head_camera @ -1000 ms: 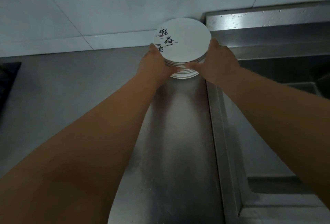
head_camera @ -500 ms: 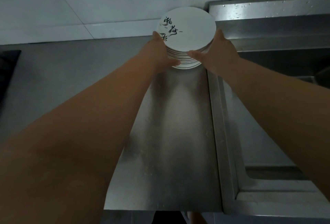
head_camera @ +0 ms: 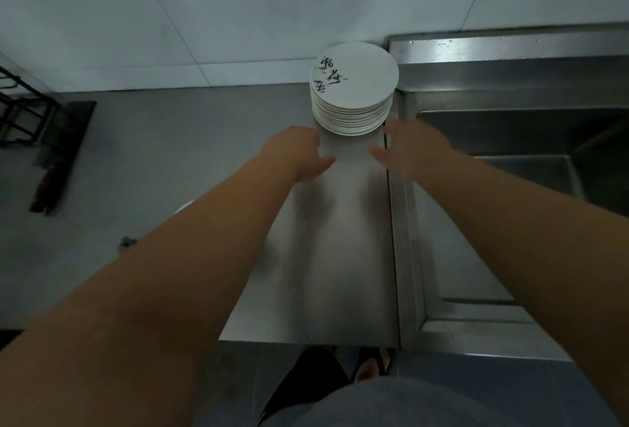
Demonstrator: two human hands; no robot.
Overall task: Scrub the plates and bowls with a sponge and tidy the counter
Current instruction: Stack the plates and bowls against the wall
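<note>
Both of your hands have let go of the stack of white round ceramic plates [head_camera: 354, 86] and drawn back toward you. Your arms reach forward, nearly parallel, over the stainless steel desk [head_camera: 323, 256]. Your left hand [head_camera: 299, 150] is just short of the stack, fingers relaxed and spread, holding nothing. Your right hand [head_camera: 412, 150] mirrors it, loose and empty, near the steel sink [head_camera: 510, 140]. The stack stands at the desk's far end by the white tiled wall [head_camera: 238, 18], with black brush lettering on the top plate.
</note>
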